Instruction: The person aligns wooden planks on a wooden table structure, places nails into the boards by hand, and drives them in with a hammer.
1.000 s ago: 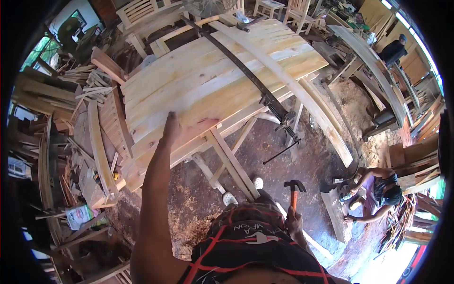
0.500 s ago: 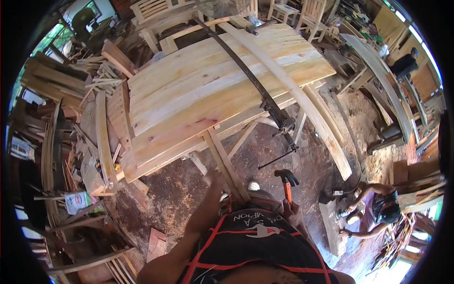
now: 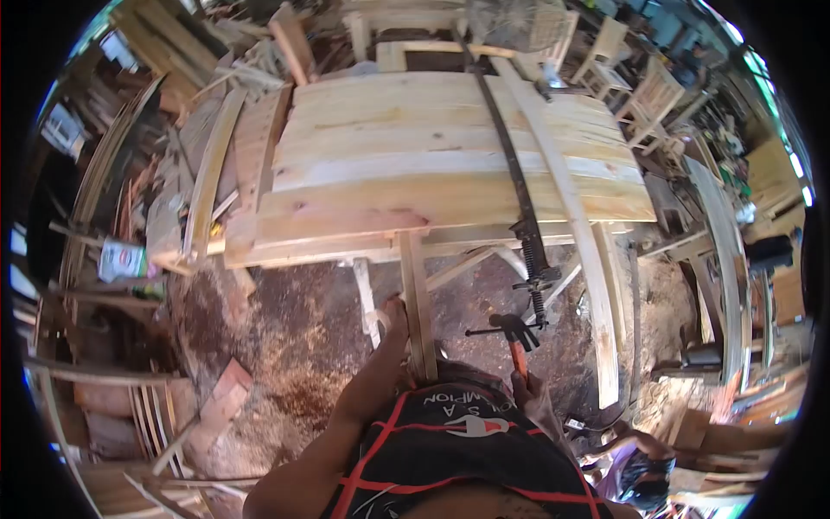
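The right hand (image 3: 531, 389) is wrapped around the handle of a hammer (image 3: 517, 344), its head up, in front of the person's waist. The left hand (image 3: 395, 315) is at the left side of a wooden beam (image 3: 416, 294) that runs from the near edge of a wide plank panel (image 3: 380, 186) toward the person; whether its fingers grip the beam cannot be told. A long metal clamp (image 3: 512, 160) and a pale board (image 3: 553, 164) lie across the panel, right of the beam.

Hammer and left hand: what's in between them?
In the head view, the wooden beam lies between the left hand and hammer; the clamp's handle shows there too.
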Demonstrator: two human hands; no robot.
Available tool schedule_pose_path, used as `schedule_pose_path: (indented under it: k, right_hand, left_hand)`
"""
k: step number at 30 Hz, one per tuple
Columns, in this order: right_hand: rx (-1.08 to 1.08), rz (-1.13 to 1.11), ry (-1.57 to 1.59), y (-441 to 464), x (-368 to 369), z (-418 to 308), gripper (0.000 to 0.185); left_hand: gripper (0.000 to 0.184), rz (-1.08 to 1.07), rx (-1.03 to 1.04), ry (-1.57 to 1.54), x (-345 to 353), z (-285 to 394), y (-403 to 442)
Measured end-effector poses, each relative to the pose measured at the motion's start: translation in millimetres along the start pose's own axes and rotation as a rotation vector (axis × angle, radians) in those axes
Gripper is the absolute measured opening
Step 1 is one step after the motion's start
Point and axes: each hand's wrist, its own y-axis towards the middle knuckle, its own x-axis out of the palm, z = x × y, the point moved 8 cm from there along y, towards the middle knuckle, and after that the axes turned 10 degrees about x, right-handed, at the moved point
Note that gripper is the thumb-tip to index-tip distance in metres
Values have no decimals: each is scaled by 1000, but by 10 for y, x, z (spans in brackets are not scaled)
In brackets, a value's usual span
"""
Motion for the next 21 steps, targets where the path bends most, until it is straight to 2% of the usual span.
schedule_pose_path:
  k: [1, 3, 4, 7, 9, 10, 12, 14, 15, 19, 21]
  right_hand:
    - [37, -56, 62, 77, 20, 6, 42]
    - [83, -140, 132, 206, 128, 28, 42]
    - [81, -198, 114, 300, 169, 58, 42]
    - [39, -240, 37, 620, 146, 257, 41]
    - [-166, -168, -87, 626, 81, 72, 39]
    - [-202, -149, -100, 630, 62, 62, 37]
    - [-189, -165, -74, 656, 104, 214, 37]
    - [-176, -181, -53, 622, 127, 305, 37]
    - [-103, -224, -1, 576, 163, 336, 35]
    - [23, -264, 185, 517, 236, 588, 33]
    - [41, -230, 124, 432, 136, 490, 34]
  left_hand:
    - [31, 238, -301, -526, -386, 814, -426]
    - [32, 234, -150, -363, -543, 992, -359]
    - [32, 210, -123, -423, -547, 1162, -395]
    - [34, 314, -119, -482, -515, 804, -276]
    - [29, 308, -126, -531, -593, 718, -143]
    - [25, 282, -127, -571, -619, 682, -55]
    - [17, 174, -67, -633, -735, 821, 91]
    - [25, 161, 59, -656, -846, 1236, 149]
    - [29, 128, 103, -670, -866, 1381, 197]
    - [40, -15, 221, -680, -768, 1653, 310]
    - [38, -14, 141, -615, -627, 1528, 358]
